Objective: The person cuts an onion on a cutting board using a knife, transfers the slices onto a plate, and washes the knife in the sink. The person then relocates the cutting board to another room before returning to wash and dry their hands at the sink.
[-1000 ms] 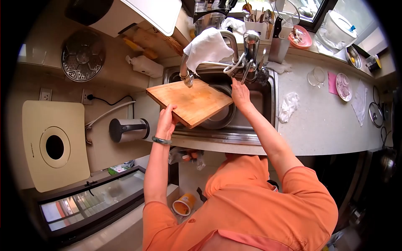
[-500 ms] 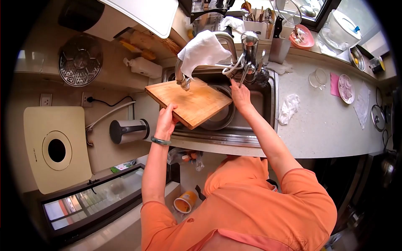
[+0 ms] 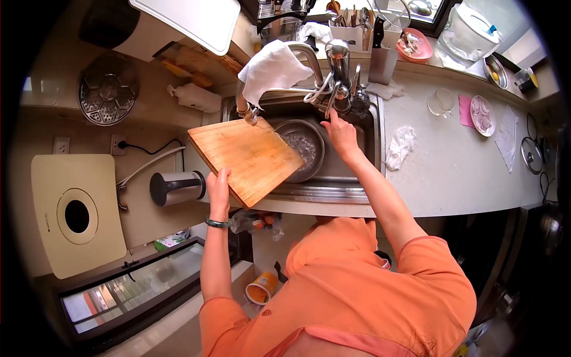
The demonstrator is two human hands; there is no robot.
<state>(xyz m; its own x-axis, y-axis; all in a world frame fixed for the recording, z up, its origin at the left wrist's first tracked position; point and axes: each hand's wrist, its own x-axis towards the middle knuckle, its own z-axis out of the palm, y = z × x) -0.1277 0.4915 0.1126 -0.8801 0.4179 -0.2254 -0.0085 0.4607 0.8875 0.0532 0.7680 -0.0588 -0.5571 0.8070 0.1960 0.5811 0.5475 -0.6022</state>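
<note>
Wooden cutting board (image 3: 247,160): in the left grip (image 3: 219,187), reaching up and right from it over the left part of the sink (image 3: 351,178). Board tilted, broad face up; pale wood, darker patches.

Left grip closed on the board's near left edge, thumb at the upper face; the fingers below are hidden. Dark bracelet (image 3: 218,224) on the wrist beneath.

Right grip (image 3: 336,128) holds nothing. Index finger extended to the tap lever (image 3: 331,106), fingertip at its end; thumb spread away, other fingers loosely bent.

Between the grips, partly behind the board: round metal basin (image 3: 304,149) in the sink, rippled water inside. Above the board, upper right of the left grip: spout draped with a white cloth (image 3: 270,68). Tap body (image 3: 338,59) just beyond the right grip.

Just left of the left grip: kettle (image 3: 184,187). Farther left, a beige panel (image 3: 98,178); small lettering on it, too small to read.

Right of the right grip, on the counter (image 3: 434,178): crumpled white cloth near, then glass cup (image 3: 440,102), pink sheet (image 3: 466,110), plate of purple-edged slices (image 3: 482,116).

Well below the left grip: orange tub (image 3: 264,284), its label illegible.
</note>
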